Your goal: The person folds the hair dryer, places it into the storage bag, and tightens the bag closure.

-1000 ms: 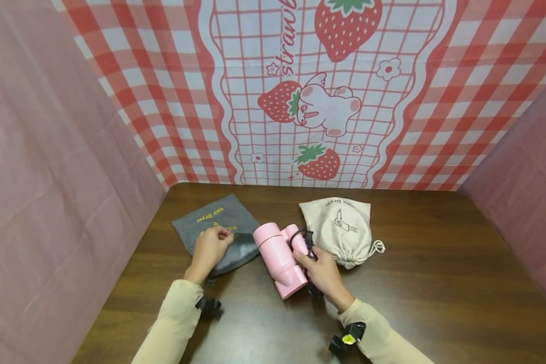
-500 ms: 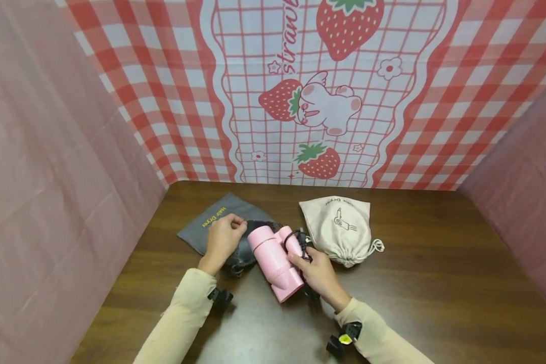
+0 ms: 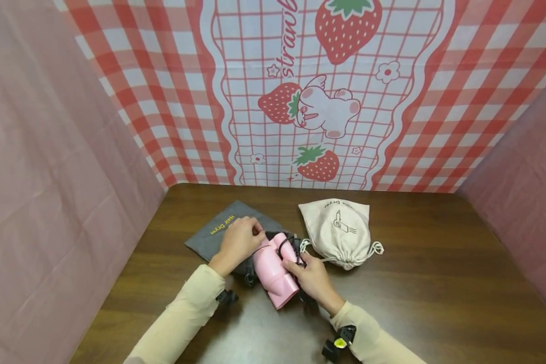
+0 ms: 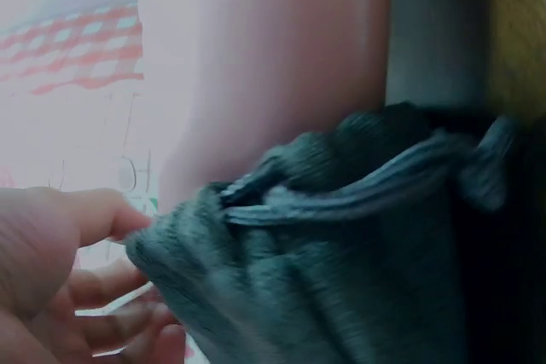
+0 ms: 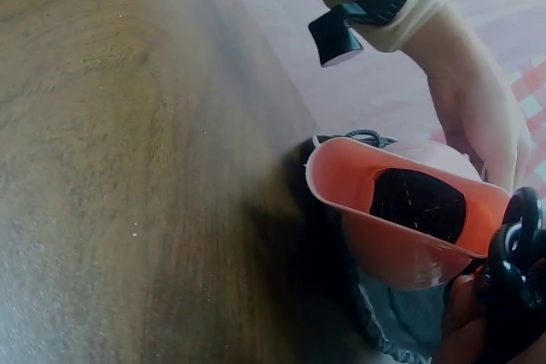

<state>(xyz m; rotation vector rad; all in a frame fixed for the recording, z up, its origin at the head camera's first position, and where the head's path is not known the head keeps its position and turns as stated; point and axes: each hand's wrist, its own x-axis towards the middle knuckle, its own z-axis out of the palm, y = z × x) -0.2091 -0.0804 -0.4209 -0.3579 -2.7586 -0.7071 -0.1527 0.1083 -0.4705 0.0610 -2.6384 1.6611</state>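
A pink hair dryer (image 3: 273, 270) lies low over the table with its folded handle alongside. My right hand (image 3: 317, 279) grips it at the handle together with the bundled black cord (image 5: 512, 266). My left hand (image 3: 239, 240) pinches the mouth edge of a grey drawstring bag (image 3: 215, 233) lettered "Hair Dryer". In the left wrist view, the bag's gathered rim and cord sit against the dryer's pink barrel, whose far end is hidden by the rim and hand. The flared nozzle (image 5: 341, 178) faces the right wrist camera and stays outside the bag.
A cream drawstring bag (image 3: 338, 230) with a dryer drawing, looking filled, lies right of the hands. The brown wooden table (image 3: 418, 283) ends at a checked strawberry cloth (image 3: 182, 126) behind. Pink cloth walls (image 3: 63, 177) stand at both sides.
My left hand has drawn the grey bag to the right, up to the dryer, and its mouth now meets the barrel's end. The dryer has shifted slightly left and nearer in my right hand.
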